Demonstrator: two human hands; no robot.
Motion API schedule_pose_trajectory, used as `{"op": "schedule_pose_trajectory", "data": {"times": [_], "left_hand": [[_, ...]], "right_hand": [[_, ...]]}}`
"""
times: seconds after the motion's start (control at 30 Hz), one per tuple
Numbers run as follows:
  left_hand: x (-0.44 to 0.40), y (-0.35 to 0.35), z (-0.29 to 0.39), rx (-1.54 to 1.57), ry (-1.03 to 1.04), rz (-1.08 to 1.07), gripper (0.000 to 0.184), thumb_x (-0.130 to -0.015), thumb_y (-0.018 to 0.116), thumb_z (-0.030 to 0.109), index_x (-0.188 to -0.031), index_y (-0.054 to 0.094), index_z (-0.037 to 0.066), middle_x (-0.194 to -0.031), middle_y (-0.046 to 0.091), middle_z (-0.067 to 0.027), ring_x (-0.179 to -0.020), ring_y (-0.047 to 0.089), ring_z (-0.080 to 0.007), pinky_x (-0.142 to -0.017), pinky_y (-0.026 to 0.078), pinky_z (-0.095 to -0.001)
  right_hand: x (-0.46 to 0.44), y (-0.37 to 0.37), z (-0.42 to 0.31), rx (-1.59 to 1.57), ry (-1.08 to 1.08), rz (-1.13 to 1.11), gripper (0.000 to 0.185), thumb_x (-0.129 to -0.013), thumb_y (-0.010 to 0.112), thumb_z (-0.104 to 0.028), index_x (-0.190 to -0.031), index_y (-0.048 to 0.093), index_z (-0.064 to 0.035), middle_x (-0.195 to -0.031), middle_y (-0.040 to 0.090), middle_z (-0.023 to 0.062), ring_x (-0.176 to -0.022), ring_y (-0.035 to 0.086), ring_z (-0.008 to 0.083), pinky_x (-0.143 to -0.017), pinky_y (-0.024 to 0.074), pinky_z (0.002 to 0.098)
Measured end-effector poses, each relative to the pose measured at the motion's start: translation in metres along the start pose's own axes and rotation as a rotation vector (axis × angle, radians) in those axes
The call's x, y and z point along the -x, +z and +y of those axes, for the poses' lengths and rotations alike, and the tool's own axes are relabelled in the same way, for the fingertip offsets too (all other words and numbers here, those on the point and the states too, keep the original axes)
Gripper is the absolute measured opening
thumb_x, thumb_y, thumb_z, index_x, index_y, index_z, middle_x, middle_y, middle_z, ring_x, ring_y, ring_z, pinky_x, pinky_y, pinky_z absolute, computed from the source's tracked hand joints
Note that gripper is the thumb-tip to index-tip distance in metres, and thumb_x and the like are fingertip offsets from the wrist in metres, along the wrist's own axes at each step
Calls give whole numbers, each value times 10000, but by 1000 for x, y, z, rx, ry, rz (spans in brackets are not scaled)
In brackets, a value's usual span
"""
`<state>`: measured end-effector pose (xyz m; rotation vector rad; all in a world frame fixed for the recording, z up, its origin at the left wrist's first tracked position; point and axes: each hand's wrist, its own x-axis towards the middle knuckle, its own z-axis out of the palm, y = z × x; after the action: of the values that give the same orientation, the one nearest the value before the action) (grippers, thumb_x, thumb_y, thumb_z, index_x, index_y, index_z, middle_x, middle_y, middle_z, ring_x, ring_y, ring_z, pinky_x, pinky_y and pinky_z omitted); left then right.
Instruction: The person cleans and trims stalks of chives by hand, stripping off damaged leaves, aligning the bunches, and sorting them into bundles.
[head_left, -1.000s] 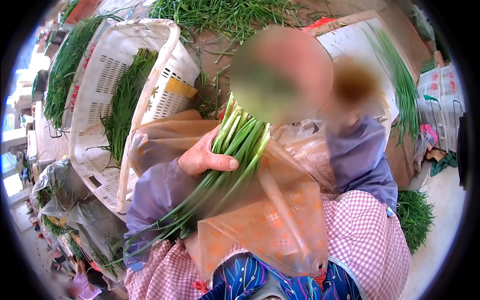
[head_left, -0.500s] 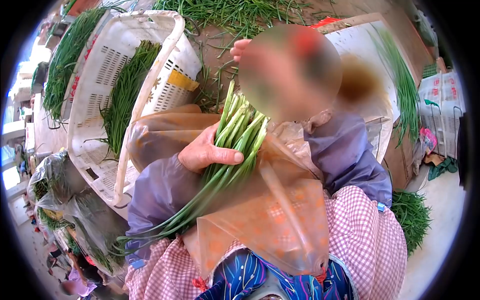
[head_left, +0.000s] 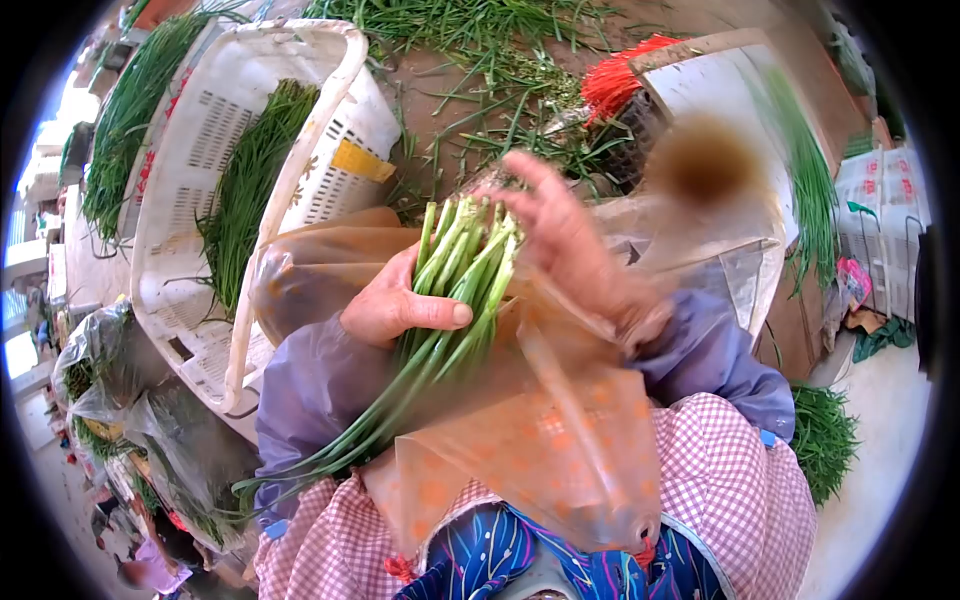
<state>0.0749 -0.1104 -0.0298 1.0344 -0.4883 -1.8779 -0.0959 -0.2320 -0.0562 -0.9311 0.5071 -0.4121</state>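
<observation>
Across the person's lap, a see-through plastic sheet (head_left: 530, 460) with orange marks lies in folds; to its left stands a white basket (head_left: 165, 230) with slotted walls, holding a heap of long greens (head_left: 265, 190); above the sheet is the bunch of green stalks (head_left: 470, 265), its pale cut ends pointing away from the person and its thin leaves trailing to the left sleeve (head_left: 310, 400); the right hand (head_left: 575, 250), blurred, is unclenched, with fingers spread beside the cut ends, though whether they touch cannot be told; the left hand (head_left: 400, 312) grasps the bunch below those ends, thumb across the front; beyond the right hand lies a tuft of red strips (head_left: 618, 80). By its look, the bunch is light, fairly stiff at the pale ends and limp toward the tips, perhaps slippery if damp, and easily bruised; the best hold is around the gathered stalks just below the cut ends, snug without crushing.
</observation>
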Motion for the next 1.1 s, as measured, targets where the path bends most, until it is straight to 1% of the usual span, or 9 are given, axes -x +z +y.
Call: {"op": "schedule_pose_trajectory", "data": {"times": [0.1,0.3,0.37,0.53,0.7,0.83,0.93,1.0,1.1], "left_hand": [[-3,1,2,-249,-21,3,617,-713,762,182,-1235,473,24,-1068,571,-32,-1004,540,-136,-882,437,-291],[12,-16,-2,-364,-40,52,828,-650,814,338,-1282,410,-12,-1157,528,-80,-1089,503,-179,-935,415,-330],[10,-13,-7,-194,-42,37,762,-658,801,271,-1267,433,0,-1145,544,-79,-1075,518,-191,-924,423,-337],[-12,1,-9,53,-40,126,574,-655,686,68,-1190,491,-2,-1035,598,-92,-918,598,-217,-810,488,-339],[-27,21,12,-257,-83,196,560,-591,700,118,-1112,524,11,-918,600,-71,-836,599,-207,-755,493,-312],[-16,-3,33,-41,22,252,614,-557,722,138,-1106,474,21,-789,575,-76,-736,619,-254,-677,533,-371],[-26,-14,36,134,72,345,569,-571,696,81,-1090,468,29,-734,575,-91,-697,623,-261,-629,538,-370],[-36,-13,38,62,18,342,557,-572,693,66,-1081,472,23,-737,578,-92,-696,616,-253,-629,532,-368],[-46,-14,36,63,-10,340,560,-569,699,62,-1080,474,16,-747,587,-99,-694,611,-243,-637,523,-360]], "right_hand": [[3,32,14,-10,-53,-16,649,-853,642,-202,-1386,296,-70,-1143,515,83,-1013,510,157,-895,433,302],[-34,60,21,177,-246,85,369,-742,721,-161,-1036,542,-27,-933,580,82,-883,550,149,-800,462,302],[-40,60,16,417,-269,24,268,-743,717,-121,-969,587,-58,-782,572,16,-776,562,93,-709,471,272],[-70,41,0,808,-410,-24,203,-718,633,-195,-755,625,5,-664,618,152,-659,629,204,-614,496,362],[-119,-5,-65,486,-41,-193,194,-837,548,-134,-762,631,25,-644,646,128,-575,651,211,-543,538,302],[-141,-78,-188,123,-331,-588,478,-919,542,-307,-1255,464,24,-859,661,174,-835,678,254,-739,570,350],[-176,-114,-190,708,-64,-142,543,-929,494,-398,-1355,388,-79,-1040,620,183,-986,621,283,-840,484,432],[-203,-166,-170,2478,106,-42,549,-797,616,-317,-1283,457,-118,-1051,614,140,-1039,565,238,-838,420,401],[-238,-273,-150,2083,13,104,316,-721,640,-251,-993,612,-92,-969,653,105,-962,606,273,-783,436,444]]}}
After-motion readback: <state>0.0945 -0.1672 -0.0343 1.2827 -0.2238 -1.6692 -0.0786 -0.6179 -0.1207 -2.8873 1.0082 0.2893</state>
